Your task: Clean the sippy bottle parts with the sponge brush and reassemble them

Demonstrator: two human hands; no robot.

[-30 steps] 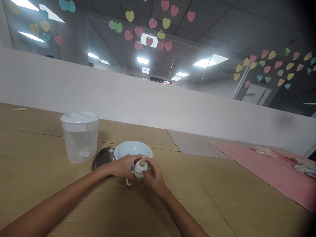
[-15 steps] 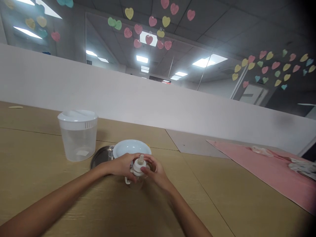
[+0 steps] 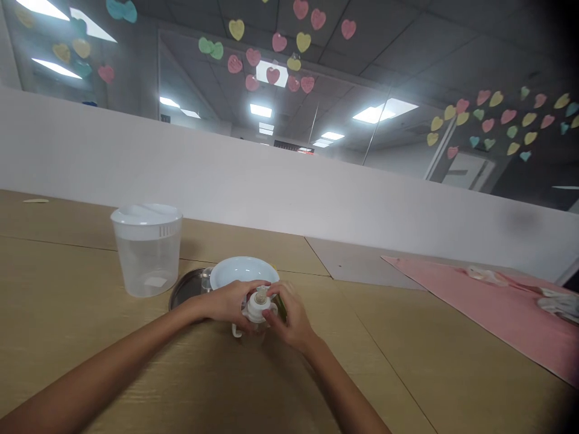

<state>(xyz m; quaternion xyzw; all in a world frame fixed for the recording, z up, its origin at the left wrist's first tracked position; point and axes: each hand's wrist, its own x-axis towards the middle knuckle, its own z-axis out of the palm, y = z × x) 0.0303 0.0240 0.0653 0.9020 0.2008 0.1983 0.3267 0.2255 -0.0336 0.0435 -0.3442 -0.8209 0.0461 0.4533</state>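
A clear baby bottle (image 3: 256,334) stands upright near the middle of the table, with a white collar (image 3: 259,306), a pale teat (image 3: 261,294) and white side handles (image 3: 236,331). Wrapped round its left side is my left hand (image 3: 230,302), closed, thumb in front and fingers behind. My right hand (image 3: 292,318) curls about the right of the collar, its thumb at the collar's edge and its forefinger beside the teat. The bottle's back is hidden by my fingers. Just behind it sits a white bowl (image 3: 244,270).
Left of the bowl lies a round dark metal tray (image 3: 183,289) with a small clear item (image 3: 206,280) on it. A clear bucket with a white lid (image 3: 147,253) stands farther left. Some green shows behind my right hand. On the right, a pink sheet (image 3: 479,307) bears white cloth-like items (image 3: 558,306).
My right hand has shifted slightly right, its fingers looser around the collar and the forefinger raised by the teat. My left hand keeps its hold. The view has tilted slightly.
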